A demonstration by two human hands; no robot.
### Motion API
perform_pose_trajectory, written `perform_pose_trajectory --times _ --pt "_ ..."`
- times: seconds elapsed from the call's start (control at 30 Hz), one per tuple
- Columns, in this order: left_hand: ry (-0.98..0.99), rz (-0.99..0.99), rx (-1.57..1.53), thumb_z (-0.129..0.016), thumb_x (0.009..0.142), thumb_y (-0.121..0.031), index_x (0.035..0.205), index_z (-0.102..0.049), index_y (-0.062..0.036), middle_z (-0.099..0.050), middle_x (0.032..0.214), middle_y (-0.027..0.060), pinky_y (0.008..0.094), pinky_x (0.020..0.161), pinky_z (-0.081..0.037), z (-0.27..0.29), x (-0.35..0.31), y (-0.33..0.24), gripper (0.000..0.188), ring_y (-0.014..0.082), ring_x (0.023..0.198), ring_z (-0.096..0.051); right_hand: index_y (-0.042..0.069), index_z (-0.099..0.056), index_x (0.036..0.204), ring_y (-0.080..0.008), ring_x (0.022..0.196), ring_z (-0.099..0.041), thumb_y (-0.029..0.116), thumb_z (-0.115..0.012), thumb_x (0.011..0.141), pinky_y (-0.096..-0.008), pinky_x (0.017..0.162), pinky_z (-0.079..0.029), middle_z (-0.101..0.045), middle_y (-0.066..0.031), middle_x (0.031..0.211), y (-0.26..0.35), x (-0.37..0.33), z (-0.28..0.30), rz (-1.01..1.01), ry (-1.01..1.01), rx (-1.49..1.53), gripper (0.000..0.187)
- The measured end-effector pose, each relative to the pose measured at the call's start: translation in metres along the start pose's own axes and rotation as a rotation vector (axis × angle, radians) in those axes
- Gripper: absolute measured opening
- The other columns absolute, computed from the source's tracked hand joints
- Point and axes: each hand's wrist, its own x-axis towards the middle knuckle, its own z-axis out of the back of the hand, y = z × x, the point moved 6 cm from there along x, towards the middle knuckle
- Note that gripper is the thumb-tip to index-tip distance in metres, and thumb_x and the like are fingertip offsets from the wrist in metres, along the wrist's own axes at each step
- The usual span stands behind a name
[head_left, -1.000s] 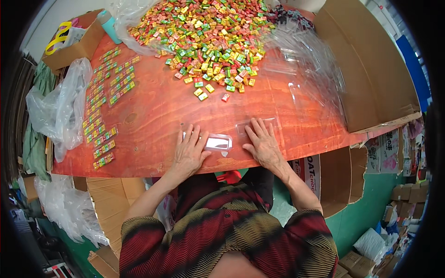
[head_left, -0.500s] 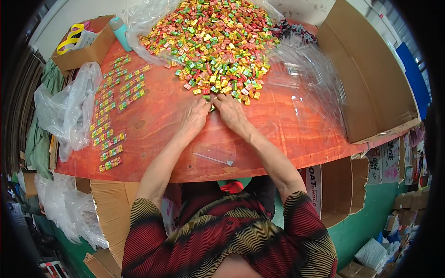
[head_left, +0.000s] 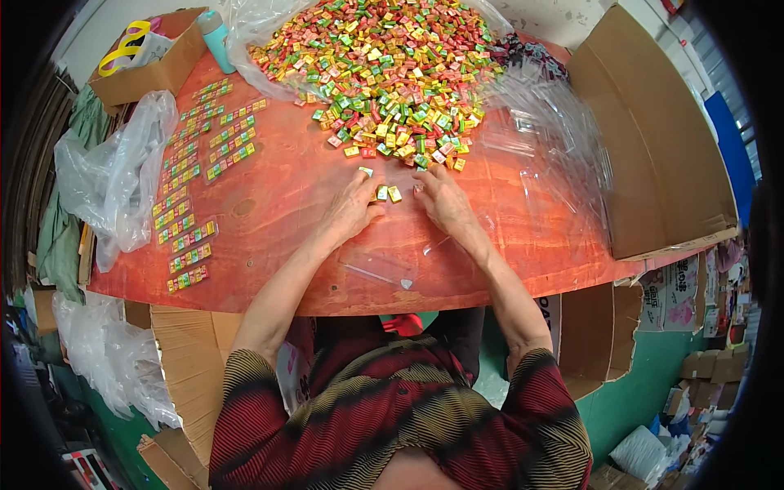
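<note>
A big heap of small wrapped candies [head_left: 384, 73], red, green, yellow and orange, covers the far half of a round reddish table [head_left: 278, 212]. My left hand [head_left: 353, 207] and my right hand [head_left: 442, 200] rest flat on the table at the heap's near edge, fingers apart. Between them lie a few loose candies [head_left: 386, 193] that the fingertips touch. A clear small plastic bag [head_left: 377, 267] lies flat on the table nearer to me, untouched.
Rows of filled candy packets [head_left: 196, 175] line the table's left side. A stack of clear bags [head_left: 547, 139] lies at right. A cardboard box [head_left: 151, 57] sits far left, a large cardboard sheet [head_left: 661, 139] at right, plastic bags [head_left: 114, 180] hang left.
My hands left the clear bag near the front edge, reached to the heap, and have now drawn back a little with a few candies pulled out between them.
</note>
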Motion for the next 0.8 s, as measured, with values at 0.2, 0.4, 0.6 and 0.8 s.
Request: perform_pose_trajectory --times 0.2,0.4,0.6,0.8 --pt "0.084 0.058 0.033 -0.068 0.07 -0.013 0.107 -0.052 -0.0017 -0.046 0.104 0.0149 0.0402 0.079 -0.043 -0.02 0.01 -0.009 0.042 0.0333 0.095 -0.05 -0.001 -0.052 0.092 -0.0368 0.087 -0.051 0.004 -0.052 0.075 -0.0422 0.073 -0.045 -0.049 -0.02 0.092 -0.006 -0.009 -0.025 0.02 0.086 -0.082 0.018" --pt "0.001 0.051 0.128 -0.07 0.068 -0.016 0.099 -0.057 -0.0037 -0.047 0.095 0.0154 0.0432 0.072 -0.044 -0.031 0.012 -0.014 0.036 0.0335 0.089 -0.052 0.001 -0.05 0.097 -0.0383 0.086 -0.054 0.004 -0.051 0.077 -0.0431 0.069 -0.045 -0.05 -0.0213 0.096 0.006 -0.011 -0.029 0.055 0.021 0.043 0.021" --pt "-0.028 0.041 0.12 -0.071 0.067 -0.02 0.099 -0.06 -0.0076 -0.048 0.092 0.0147 0.0423 0.072 -0.044 -0.032 0.017 -0.023 0.036 0.0325 0.089 -0.051 0.001 -0.049 0.099 -0.0377 0.085 -0.054 0.01 -0.055 0.076 -0.0443 0.069 -0.044 -0.055 -0.0215 0.092 -0.047 0.002 0.005 -0.318 -0.137 -0.101 0.025" --pt "-0.05 0.023 0.171 -0.071 0.066 -0.019 0.093 -0.064 -0.0099 -0.048 0.089 0.0143 0.042 0.071 -0.044 -0.036 0.018 -0.026 0.029 0.0319 0.089 -0.051 0.0 -0.048 0.095 -0.038 0.079 -0.056 0.009 -0.052 0.077 -0.0455 0.067 -0.045 -0.056 -0.0216 0.09 -0.043 -0.008 -0.005 -0.352 -0.058 -0.195 0.019"
